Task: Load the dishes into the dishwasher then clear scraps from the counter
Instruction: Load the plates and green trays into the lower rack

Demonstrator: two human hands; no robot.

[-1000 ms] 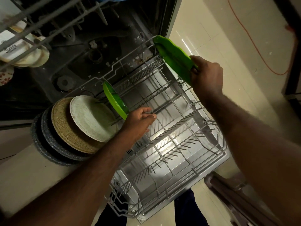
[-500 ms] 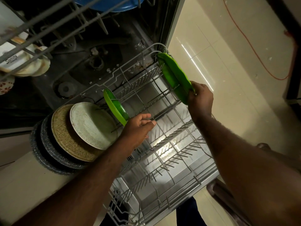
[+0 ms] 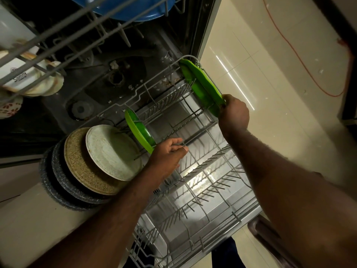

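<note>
The lower dishwasher rack is pulled out below me. My right hand grips the near edge of a green plate, which stands on edge in the rack's far right corner. A second green plate stands upright between tines at the rack's left side. My left hand sits against that plate's lower edge, its fingers stretched out over the rack wires. Behind the second green plate a white speckled plate, a tan plate and dark grey plates stand in a row.
The upper rack hangs over the top left with a blue bowl and white cups. Food scraps lie on the tub floor. An orange cord runs across the tiled floor on the right.
My right hand has brought the green plate down and toward the rack's far right corner, where it now stands among the wires. My left hand has stayed by the other green plate.
</note>
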